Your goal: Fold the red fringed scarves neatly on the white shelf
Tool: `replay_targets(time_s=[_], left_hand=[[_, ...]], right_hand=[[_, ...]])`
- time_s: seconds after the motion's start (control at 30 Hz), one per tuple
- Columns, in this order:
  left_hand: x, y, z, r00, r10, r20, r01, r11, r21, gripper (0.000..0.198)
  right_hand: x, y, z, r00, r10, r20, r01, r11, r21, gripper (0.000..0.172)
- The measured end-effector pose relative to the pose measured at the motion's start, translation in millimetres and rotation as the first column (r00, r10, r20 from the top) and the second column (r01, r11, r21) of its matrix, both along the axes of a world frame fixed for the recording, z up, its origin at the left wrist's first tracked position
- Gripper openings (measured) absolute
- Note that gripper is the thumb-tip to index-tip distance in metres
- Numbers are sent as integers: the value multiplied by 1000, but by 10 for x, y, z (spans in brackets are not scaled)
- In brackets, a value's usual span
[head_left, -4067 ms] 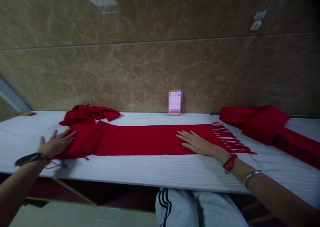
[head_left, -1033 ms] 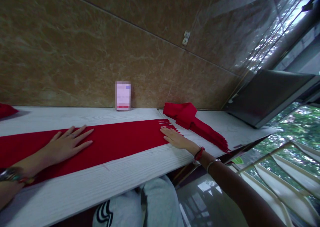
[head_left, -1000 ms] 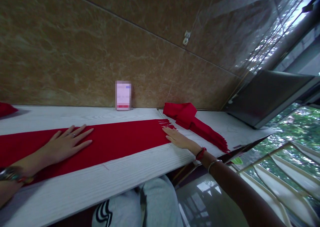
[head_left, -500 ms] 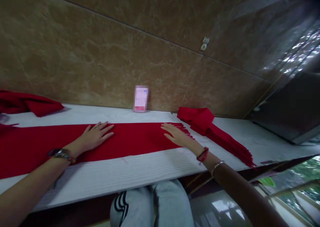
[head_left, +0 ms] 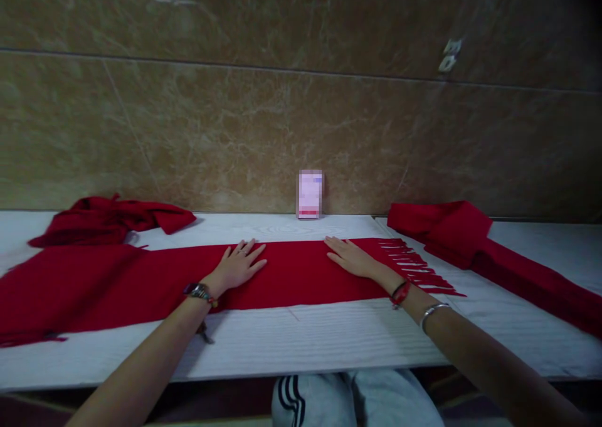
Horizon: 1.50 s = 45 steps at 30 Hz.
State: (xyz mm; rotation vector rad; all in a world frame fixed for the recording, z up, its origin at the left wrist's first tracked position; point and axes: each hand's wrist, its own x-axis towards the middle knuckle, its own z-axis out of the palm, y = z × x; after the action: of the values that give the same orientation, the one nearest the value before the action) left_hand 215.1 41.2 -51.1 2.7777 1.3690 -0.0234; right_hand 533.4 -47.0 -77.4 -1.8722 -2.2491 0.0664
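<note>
A long red scarf [head_left: 291, 276] lies spread lengthwise on the white table, its fringe fanned out at the right end. My left hand [head_left: 236, 267] rests flat on its middle stretch, fingers spread. Nearer the fringe, my right hand [head_left: 352, 258] also lies flat on the cloth, fingers stretched toward the left. Neither hand grips the fabric. To the right, a folded red scarf [head_left: 442, 226] trails a narrow length toward the table's right side. A crumpled red cloth [head_left: 117, 219] sits behind the spread scarf at the left.
A pixelated phone-like panel [head_left: 309, 195] stands against the brown marbled wall [head_left: 226, 126] at the back of the white table [head_left: 282, 345]. A small white fitting [head_left: 449, 56] is on the wall at upper right. My knees [head_left: 357, 399] are under the front edge.
The view has swung left and levelled, bringing the left cloth and the scarf's far left end into sight. My right hand has slid slightly left from the fringe; both stay flat.
</note>
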Motion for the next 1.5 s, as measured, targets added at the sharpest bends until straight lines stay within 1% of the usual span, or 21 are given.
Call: replay_targets(time_s=[0.1, 0.17, 0.27, 0.37, 0.43, 0.47, 0.5, 0.57, 0.63, 0.77, 0.87, 0.9, 0.97, 1.03, 1.1, 1.13, 1.2, 1.27, 1.33, 1.43, 1.5], left_hand=[[10, 4, 4, 1000, 7, 20, -7, 1000, 4, 57], [24, -2, -7, 999, 4, 54, -6, 1000, 30, 56], [48, -36, -45, 997, -20, 81, 16, 999, 49, 54], [59, -84, -84, 997, -50, 57, 47, 998, 42, 54], [62, -110, -90, 998, -46, 41, 44, 998, 47, 54], [65, -121, -85, 998, -42, 36, 40, 998, 50, 53], [71, -129, -77, 999, -40, 30, 38, 998, 51, 53], [87, -139, -56, 999, -39, 20, 38, 998, 53, 53], [96, -139, -44, 999, -40, 14, 39, 998, 57, 53], [60, -113, -73, 999, -46, 18, 45, 997, 61, 52], [73, -79, -78, 999, -41, 23, 40, 998, 56, 52], [116, -74, -59, 999, -42, 32, 40, 998, 56, 52], [283, -93, 13, 994, -82, 69, 79, 996, 46, 51], [537, -156, 95, 981, -170, 96, 167, 985, 37, 51], [805, -246, 132, 963, -259, 77, 254, 965, 67, 52], [917, -289, 124, 958, -281, 58, 275, 956, 98, 51], [1058, -348, 63, 960, -277, 31, 270, 954, 132, 50], [1091, -366, -19, 964, -264, 27, 259, 959, 116, 50], [1061, -357, -72, 963, -268, 32, 264, 960, 93, 50], [1019, -341, -69, 963, -268, 35, 264, 960, 90, 50], [1021, -342, -43, 964, -265, 29, 262, 961, 89, 50]], right_hand=[[89, 0, 35, 1000, -24, -11, 24, 1000, -1, 56], [-42, 46, 102, 999, 27, -42, -25, 999, 46, 56], [-537, 133, 202, 987, 135, -92, -123, 984, 126, 58], [-1095, 178, 222, 974, 207, -88, -201, 977, 75, 60], [-1291, 168, 191, 977, 206, -50, -205, 979, 21, 59], [-1305, 151, 170, 980, 196, -36, -196, 981, 4, 59], [-1261, 126, 146, 983, 180, -26, -181, 984, -5, 59], [-1014, 52, 95, 990, 139, -11, -139, 990, -8, 59], [-604, -53, 44, 997, 69, 15, -69, 997, -17, 59], [365, -327, -4, 983, -173, 57, 175, 984, -42, 60], [809, -475, 48, 949, -299, 97, 306, 950, -67, 61], [840, -490, 79, 944, -317, 94, 323, 944, -65, 61], [714, -463, 150, 957, -284, 57, 286, 958, -34, 61], [404, -385, 212, 990, -140, 10, 139, 990, 28, 61], [65, -297, 238, 999, 34, 11, -35, 998, 60, 62], [-61, -263, 230, 996, 86, 22, -87, 995, 52, 62], [-147, -224, 178, 995, 94, 31, -94, 996, 6, 63], [8, -226, 102, 999, 40, 33, -40, 999, -18, 63], [336, -254, 29, 998, -41, 38, 41, 999, -12, 61], [897, -307, -42, 975, -218, 49, 219, 976, -13, 57], [1195, -339, -63, 955, -292, 44, 293, 956, -11, 56]])
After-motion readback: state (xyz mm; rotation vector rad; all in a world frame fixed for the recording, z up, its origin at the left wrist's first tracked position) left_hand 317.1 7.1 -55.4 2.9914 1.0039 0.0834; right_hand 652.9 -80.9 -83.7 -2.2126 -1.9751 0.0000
